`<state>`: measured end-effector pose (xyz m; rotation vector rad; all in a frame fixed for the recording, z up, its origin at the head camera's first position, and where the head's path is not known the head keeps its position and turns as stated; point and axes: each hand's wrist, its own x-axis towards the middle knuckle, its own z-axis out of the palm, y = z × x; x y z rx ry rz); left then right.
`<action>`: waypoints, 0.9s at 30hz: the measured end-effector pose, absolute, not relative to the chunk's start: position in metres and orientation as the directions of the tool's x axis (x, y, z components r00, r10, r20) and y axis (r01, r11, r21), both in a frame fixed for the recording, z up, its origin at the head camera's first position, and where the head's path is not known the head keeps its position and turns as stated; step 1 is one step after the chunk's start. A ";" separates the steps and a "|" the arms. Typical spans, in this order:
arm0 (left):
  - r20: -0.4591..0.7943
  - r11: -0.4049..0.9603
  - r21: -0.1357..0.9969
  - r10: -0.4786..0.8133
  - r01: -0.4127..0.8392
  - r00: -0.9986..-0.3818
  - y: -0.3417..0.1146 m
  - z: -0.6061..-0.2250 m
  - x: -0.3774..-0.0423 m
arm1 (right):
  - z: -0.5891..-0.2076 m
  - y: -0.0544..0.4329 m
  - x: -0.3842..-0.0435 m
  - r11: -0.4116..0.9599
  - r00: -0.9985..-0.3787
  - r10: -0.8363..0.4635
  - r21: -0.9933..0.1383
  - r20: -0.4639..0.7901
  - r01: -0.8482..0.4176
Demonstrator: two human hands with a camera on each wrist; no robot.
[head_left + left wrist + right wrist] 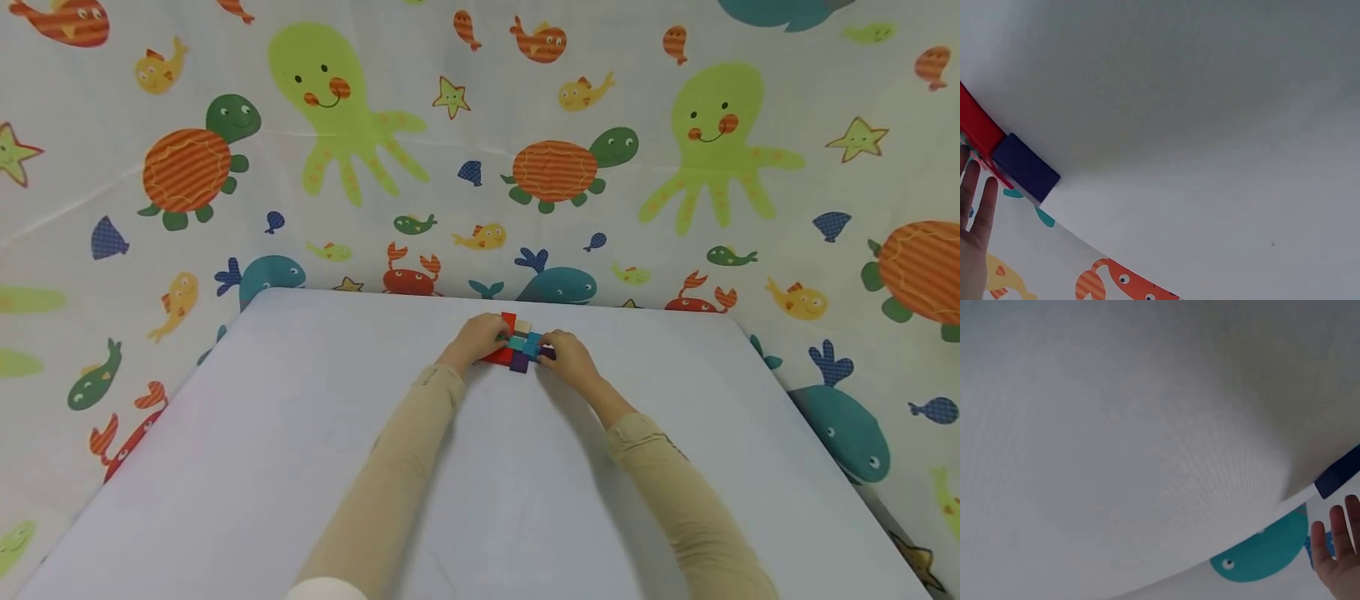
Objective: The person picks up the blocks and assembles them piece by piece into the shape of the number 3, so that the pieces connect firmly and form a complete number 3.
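Observation:
A group of small coloured blocks sits together near the far edge of the white table. It includes a red block [498,357], a pale wooden block [522,327], a light teal block [517,342], a blue block [532,344] and a purple block [519,362]. On the left side, my left hand [478,337] pinches a green block [502,337], mostly hidden by the fingers. My right hand [572,358] holds a dark purple block [548,352] at the right end. Both wrist views catch only fingers beside blocks at the frame's edge.
The white table [300,433] stretches towards me under both forearms. Behind and around it hangs a white cloth [465,75] printed with sea animals. The table's far edge lies just past the blocks.

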<state>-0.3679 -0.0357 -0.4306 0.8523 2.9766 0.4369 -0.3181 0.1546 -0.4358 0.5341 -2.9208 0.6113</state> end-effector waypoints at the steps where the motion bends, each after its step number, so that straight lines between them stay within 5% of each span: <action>1: 0.048 0.815 0.272 0.520 0.512 -0.853 -0.035 -0.431 -0.368 | -0.437 0.155 -0.319 0.856 -0.933 -0.315 -0.371 0.177 -0.359; 12: -0.035 0.836 0.173 0.534 0.521 -0.845 -0.025 -0.423 -0.370 | -0.432 0.157 -0.326 0.857 -0.944 -0.309 -0.397 0.117 -0.330; 27: -0.078 0.867 0.177 0.483 0.465 -0.872 -0.021 -0.428 -0.370 | -0.434 0.153 -0.334 0.862 -0.949 -0.313 -0.408 0.039 -0.301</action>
